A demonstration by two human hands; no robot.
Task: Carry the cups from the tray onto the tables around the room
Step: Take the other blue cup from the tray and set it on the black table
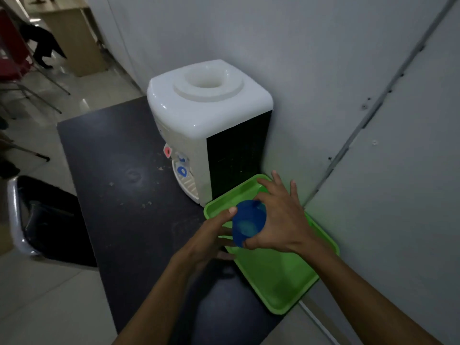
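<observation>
A blue plastic cup (247, 224) hangs upside down, bottom toward me, above the green tray (278, 277) on the dark table. My right hand (281, 220) grips the cup from the right, with thumb and fingers around its side. From the left, my left hand (214, 235) reaches in, its thumb tip touching the cup's upper left edge and its fingers under it. No other cup shows on the tray; the hands hide part of it.
A white water dispenser (206, 115) stands on the dark table (119, 175) just behind the tray, against the grey wall (323, 70). A black chair (44, 220) sits left of the table. Red chairs (12, 58) and a wooden cabinet (74, 38) stand farther back.
</observation>
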